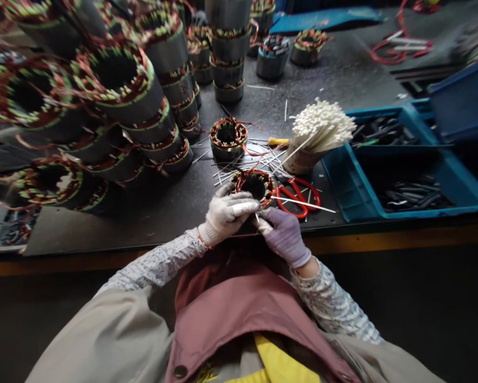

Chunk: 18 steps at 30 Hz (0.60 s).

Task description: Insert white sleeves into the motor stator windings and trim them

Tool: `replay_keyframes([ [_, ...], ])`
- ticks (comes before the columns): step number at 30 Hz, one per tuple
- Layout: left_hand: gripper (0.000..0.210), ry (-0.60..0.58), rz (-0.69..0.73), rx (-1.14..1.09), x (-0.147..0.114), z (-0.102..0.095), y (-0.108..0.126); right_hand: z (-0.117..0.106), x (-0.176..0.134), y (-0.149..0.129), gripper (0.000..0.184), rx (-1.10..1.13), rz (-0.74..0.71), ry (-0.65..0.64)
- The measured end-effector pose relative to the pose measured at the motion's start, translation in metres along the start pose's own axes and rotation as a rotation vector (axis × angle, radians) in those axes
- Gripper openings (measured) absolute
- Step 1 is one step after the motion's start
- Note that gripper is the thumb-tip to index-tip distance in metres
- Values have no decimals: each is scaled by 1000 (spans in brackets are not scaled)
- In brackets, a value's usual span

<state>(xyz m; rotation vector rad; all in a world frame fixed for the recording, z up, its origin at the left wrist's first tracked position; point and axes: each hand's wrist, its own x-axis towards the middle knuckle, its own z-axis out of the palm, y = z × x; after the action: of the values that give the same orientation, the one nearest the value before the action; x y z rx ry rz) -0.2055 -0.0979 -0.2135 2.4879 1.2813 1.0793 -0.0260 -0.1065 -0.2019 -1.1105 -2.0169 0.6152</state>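
A motor stator [268,185] with copper windings and green slot liners sits at the table's front edge. My left hand [227,213], in a white glove, is closed round its near left side, the fingers lying over the rim. In a purple glove, my right hand [285,234] pinches a short thin white tube [257,217] at the stator's near edge. The far end of this tube is hidden by my fingers. Red-handled scissors [303,197] lie just right of the stator, and a long white tube [306,202] crosses over them.
Another stator [228,139] stands behind, among scattered white tubes [263,154]. Upright white tubes [322,125] fill a round holder [298,159]. Blue bins [343,186] with dark pieces stand right. Tall stacks of stators [159,122] crowd the left. A yellow-handled tool [278,141] lies behind.
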Motion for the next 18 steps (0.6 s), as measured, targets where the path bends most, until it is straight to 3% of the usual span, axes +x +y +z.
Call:
replay_keyframes([
  [4, 20, 45, 37, -6, 0, 0, -1, -3, -3, -4, 18, 18, -4, 16],
  [8, 21, 3, 23, 25, -1, 1, -3, 5, 2, 2, 23, -85, 9, -2],
  [13, 22, -30, 23, 21, 1, -1, -5, 3, 11, 2, 27, -430, -154, 86],
  [15, 22, -51, 4, 13, 3, -3, -3, -7, 10, -2, 29, -489, -230, 24],
  [18, 25, -54, -51, -23, 6, -9, -1, -26, -6, -4, 29, -332, -261, -72],
])
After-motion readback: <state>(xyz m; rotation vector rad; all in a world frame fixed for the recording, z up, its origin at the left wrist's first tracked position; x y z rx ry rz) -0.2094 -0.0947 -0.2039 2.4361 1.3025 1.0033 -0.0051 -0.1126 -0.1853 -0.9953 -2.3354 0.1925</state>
